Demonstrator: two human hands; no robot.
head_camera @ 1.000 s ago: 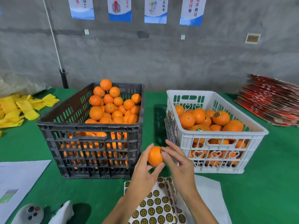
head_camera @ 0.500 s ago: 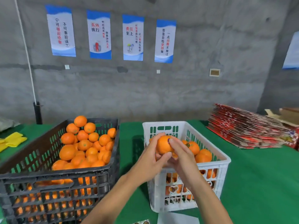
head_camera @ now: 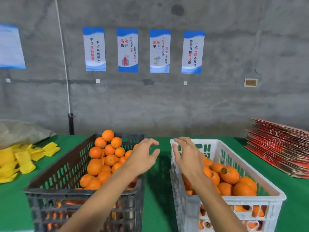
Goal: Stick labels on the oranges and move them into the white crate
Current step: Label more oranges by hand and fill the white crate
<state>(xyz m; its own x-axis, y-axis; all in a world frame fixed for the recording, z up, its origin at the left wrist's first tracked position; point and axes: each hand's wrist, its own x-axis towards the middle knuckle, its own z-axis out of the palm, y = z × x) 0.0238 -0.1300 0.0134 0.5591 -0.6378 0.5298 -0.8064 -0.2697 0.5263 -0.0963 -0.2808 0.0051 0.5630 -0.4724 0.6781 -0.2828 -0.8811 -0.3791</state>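
Observation:
A dark grey crate (head_camera: 55,178) on the left holds a heap of unlabelled oranges (head_camera: 107,158). To its right stands the white crate (head_camera: 260,180) with several oranges (head_camera: 229,174), one showing a dark round label. My left hand (head_camera: 142,158) hovers over the right rim of the dark crate, fingers loosely curved, holding nothing. Above the white crate's left rim my right hand (head_camera: 187,156) is spread with empty fingers. The label sheet is out of view.
Green cloth (head_camera: 157,195) covers the table between the crates. Yellow foam nets (head_camera: 21,158) lie at the left beside a grey sack. A stack of red flat cardboard (head_camera: 277,146) sits at the right. A concrete wall with posters stands behind.
Both hands held one orange and carried it up over the white crate. Now the orange is out of my hands; they are apart and empty. The camera tilted up.

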